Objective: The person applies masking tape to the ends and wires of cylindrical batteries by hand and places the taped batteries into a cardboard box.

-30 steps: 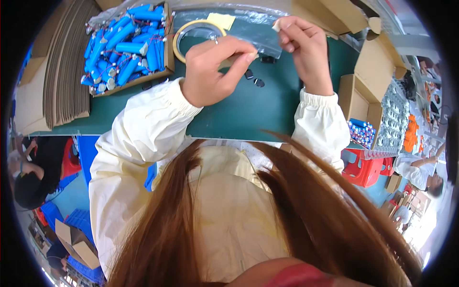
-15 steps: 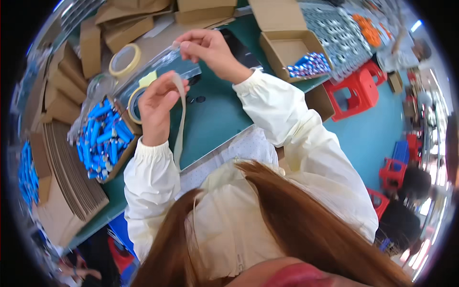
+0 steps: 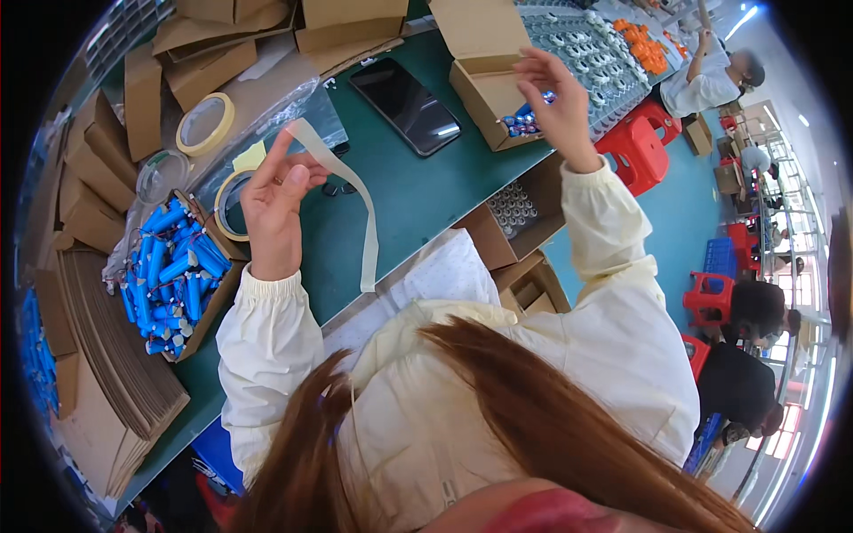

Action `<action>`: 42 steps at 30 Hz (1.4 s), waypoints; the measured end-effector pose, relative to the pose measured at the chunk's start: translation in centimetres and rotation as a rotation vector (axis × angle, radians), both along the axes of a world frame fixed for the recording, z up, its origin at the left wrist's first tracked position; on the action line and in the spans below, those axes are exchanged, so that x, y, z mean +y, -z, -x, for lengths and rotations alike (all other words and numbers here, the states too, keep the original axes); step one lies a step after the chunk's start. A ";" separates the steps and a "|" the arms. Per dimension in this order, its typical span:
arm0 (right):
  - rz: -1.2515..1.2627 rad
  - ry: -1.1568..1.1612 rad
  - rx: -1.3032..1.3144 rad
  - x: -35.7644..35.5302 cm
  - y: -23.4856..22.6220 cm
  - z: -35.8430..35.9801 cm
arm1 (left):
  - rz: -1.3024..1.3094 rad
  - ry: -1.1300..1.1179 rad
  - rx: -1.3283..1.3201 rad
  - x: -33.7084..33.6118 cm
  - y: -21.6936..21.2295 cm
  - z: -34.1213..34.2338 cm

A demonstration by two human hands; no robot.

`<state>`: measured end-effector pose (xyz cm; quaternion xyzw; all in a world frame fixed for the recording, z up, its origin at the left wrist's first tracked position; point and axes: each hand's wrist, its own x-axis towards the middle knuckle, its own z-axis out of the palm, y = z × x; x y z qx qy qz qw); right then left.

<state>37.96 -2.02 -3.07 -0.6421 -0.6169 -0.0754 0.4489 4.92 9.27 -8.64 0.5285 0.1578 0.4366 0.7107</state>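
A pale strip of masking tape (image 3: pixel 369 222) hangs in a curve from the raised index fingertip of my left hand (image 3: pixel 274 218). The thumb and other fingers of that hand are bent inward. My right hand (image 3: pixel 564 111) is raised over the edge of an open cardboard box (image 3: pixel 480 107), fingers spread and nothing seen in them. Inside that box lie small blue and silver cylindrical pieces (image 3: pixel 520 126), partly hidden by the hand. Beside my left wrist sits a box of blue wrapped cylindrical cells with wires (image 3: pixel 182 275).
A black smartphone (image 3: pixel 409 108) lies on the green table (image 3: pixel 409 191). Tape rolls (image 3: pixel 220 138) and folded cardboard (image 3: pixel 115 329) crowd the left. White parts in trays (image 3: pixel 573 62) stand at the far right. Below the table edge are open boxes (image 3: pixel 533 284) and red stools (image 3: pixel 635 151).
My right hand has moved away to the right, from near the left hand to the small box, and its fingers have spread. The tape strip now swings out to the right of my left hand.
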 end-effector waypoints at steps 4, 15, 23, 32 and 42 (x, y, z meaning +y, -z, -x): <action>0.220 0.047 0.069 -2.1 -0.5 -4.1 | 0.027 -0.011 0.012 -0.6 -0.5 -0.7; 0.480 -0.074 -0.347 -1.0 0.8 -7.5 | 0.007 0.035 0.139 -1.3 0.9 -1.7; 0.612 -0.028 -0.372 1.1 0.3 -7.4 | -0.033 0.059 0.198 -1.2 1.1 -1.6; 0.359 0.060 -0.165 -0.3 -0.2 -8.4 | 0.013 0.031 0.139 -1.2 0.8 -1.6; -0.164 0.222 0.255 -3.5 -0.5 -11.4 | -0.115 -0.125 0.164 -1.1 1.2 -1.6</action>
